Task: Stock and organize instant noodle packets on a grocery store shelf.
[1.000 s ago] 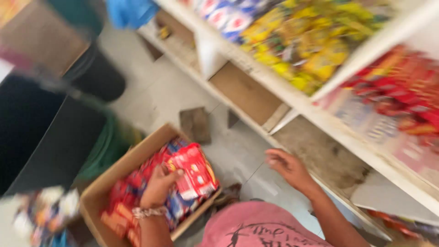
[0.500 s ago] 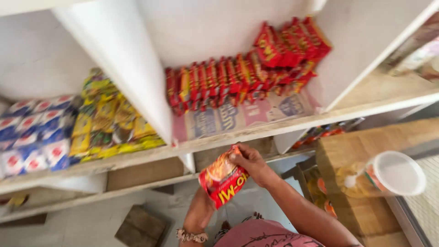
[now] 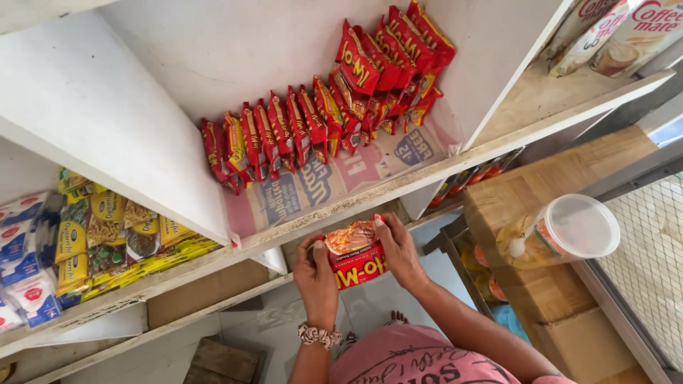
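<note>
Both hands on one packet (image 3: 356, 254)

Left hand (image 3: 318, 279) and right hand (image 3: 400, 250) clamp it — raised from the box to the shelf (image 3: 370, 195) edge, just above the grip.

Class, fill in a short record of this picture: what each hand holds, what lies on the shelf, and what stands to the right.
left hand: grips the left edge of a red packet
right hand: grips the packet's right edge
shelf: row of red packets standing on a printed liner
left bay: yellow packets
right: lidded tub on a wooden box

Noodle packets (image 3: 327, 121) on shelf (image 3: 398, 181), held packet (image 3: 354, 254) below, lidded jar (image 3: 562, 231) perhaps on crate, right.
</note>
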